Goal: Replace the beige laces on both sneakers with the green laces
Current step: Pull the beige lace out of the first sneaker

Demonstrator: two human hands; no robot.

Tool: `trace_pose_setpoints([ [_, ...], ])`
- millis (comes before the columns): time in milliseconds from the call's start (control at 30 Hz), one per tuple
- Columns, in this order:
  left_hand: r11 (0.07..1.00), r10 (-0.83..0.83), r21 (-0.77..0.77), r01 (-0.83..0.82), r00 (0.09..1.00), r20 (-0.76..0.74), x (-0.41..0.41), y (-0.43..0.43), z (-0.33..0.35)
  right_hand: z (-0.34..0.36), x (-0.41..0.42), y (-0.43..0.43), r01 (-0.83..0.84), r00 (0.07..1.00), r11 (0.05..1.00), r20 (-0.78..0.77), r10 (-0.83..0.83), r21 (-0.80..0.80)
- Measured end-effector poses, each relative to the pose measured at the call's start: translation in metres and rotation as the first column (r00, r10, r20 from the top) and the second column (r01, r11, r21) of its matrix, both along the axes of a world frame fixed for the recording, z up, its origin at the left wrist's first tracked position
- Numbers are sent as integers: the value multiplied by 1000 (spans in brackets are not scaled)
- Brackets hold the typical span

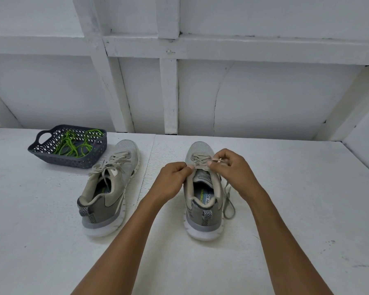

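— Left hand [175,177] and right hand [232,169] each pinch the beige lace [200,167] across the right sneaker [202,211].
— Unlacing, then. The green laces [73,143] wait in the basket [73,161], far left; the left sneaker [111,188] is tied. Next, I'd judge, draw the lace out eyelet by eyelet.

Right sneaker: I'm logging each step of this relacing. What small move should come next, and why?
Probably draw the beige lace out of the top eyelets. Both the left hand and the right hand pinch it across the right sneaker, it is already untied, and a loose end trails beside the shoe.
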State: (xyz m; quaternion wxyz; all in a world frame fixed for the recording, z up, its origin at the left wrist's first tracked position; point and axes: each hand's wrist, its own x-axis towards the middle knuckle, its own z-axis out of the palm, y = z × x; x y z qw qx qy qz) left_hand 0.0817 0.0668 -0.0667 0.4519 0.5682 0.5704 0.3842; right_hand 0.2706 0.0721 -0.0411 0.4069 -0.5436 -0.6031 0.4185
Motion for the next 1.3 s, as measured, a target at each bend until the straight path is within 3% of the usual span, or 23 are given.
trace_pose_setpoints([
  [100, 1000, 2, -5, -2, 1000, 4, -1, 0, -1, -1, -2, 0, -55, 966, 998, 252, 59, -23],
  [200, 1000, 6, -9, -6, 1000, 7, -1, -1, 0, 2, -5, -1, -40, 956, 999, 293, 29, 31],
  [267, 1000, 11, -8, -11, 1000, 8, -2, -1, 0, 3, -5, -1, -41, 984, 998, 178, 31, 52],
  [400, 1000, 16, -3, -16, 1000, -3, -3, -2, 0, 16, -4, -4, -86, 958, 994, -268, 101, 67],
  [500, 1000, 16, -7, -16, 1000, 10, -2, -2, 0, 24, -1, -5, -106, 925, 993, -363, 117, 51],
  [733, 1000, 11, 2, -11, 1000, 23, 0, -2, 1, 8, -8, -2, -116, 992, 992, 61, 113, 42],
  [933, 1000, 6, 3, -6, 1000, 5, 0, -3, 1, 10, -16, -3, -82, 881, 994, 471, 39, 72],
  [1000, 1000, 10, 0, -10, 1000, 11, -1, -3, 1, 9, -15, -3, -53, 926, 993, 376, 11, 102],
  [1100, 1000, 20, -8, -20, 999, 25, -2, -3, 0, 9, -14, -3, -20, 1000, 997, -18, 21, 72],
  [1167, 1000, 19, -11, -18, 999, 39, -2, -4, 0, 13, -12, -2, -22, 947, 1000, -319, 24, 12],
  [1233, 1000, 15, -10, -15, 999, 49, -2, -4, 0, 19, -9, -2, -54, 830, 998, -558, 20, -44],
  [1300, 1000, 14, -9, -13, 999, 50, -1, -4, 0, 20, -6, -1, -21, 770, 997, -637, -30, -72],
])
